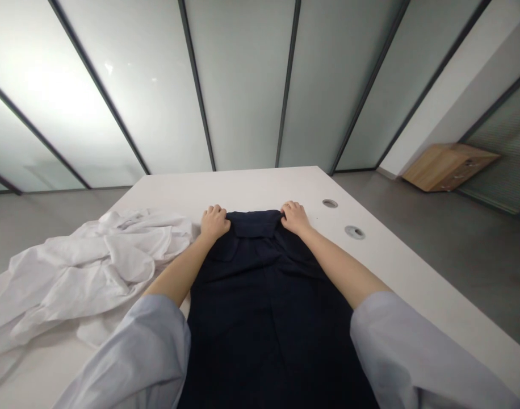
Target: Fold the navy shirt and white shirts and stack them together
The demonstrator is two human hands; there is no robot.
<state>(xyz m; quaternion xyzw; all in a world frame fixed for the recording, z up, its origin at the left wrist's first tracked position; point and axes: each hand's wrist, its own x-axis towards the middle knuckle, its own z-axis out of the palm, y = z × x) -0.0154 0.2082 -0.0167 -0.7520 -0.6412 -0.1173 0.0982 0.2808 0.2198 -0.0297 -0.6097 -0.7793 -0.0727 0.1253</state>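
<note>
At centre frame a dark navy shirt point(260, 295) lies flat on the white bench point(413, 272). The left hand point(214, 222) and right hand point(294, 217) grip its collar corners, fingers curled shut. A crumpled white garment point(85, 267) lies at left.

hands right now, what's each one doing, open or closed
Left hand: closed, gripping the far left edge of the dark navy garment.
Right hand: closed, gripping the garment's far right edge.

Navy shirt's point(260, 307) hem below the frame edge; fingertips perhaps under its collar.
</note>
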